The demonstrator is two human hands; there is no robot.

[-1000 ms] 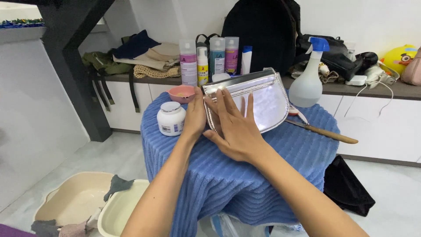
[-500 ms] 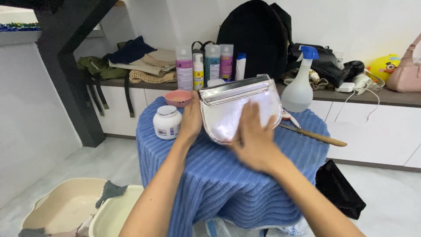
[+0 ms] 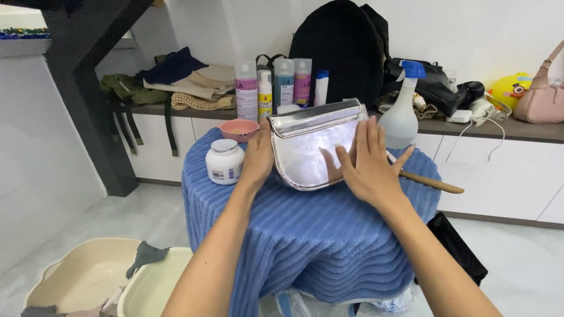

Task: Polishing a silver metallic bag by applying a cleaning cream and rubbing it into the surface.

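Watch the white jar (image 3: 224, 161) and pink bowl (image 3: 238, 129) just left of your left hand (image 3: 258, 157); a sideways nudge could tip them. That hand cups the silver bag's (image 3: 311, 147) left edge at the table's far side. Your right hand (image 3: 367, 166) lies flat, fingers spread, on its right face.

Brightness: pretty bright overall, even indoor light, white walls and floor bounce it around.
Glare: the silver bag (image 3: 314, 149) is basically a mirror, with a washed-out white patch in the middle and a reflection of the right hand (image 3: 367, 164) on it.
Shadows: soft ones only, darkest under the blue cloth (image 3: 329, 235) and beneath the far shelf (image 3: 505, 129).
Sharpness: centre is crisp, forearms at the near edge go a bit soft.
Distortion: wide-angle stretch, the black beam (image 3: 88, 88) on the left leans.
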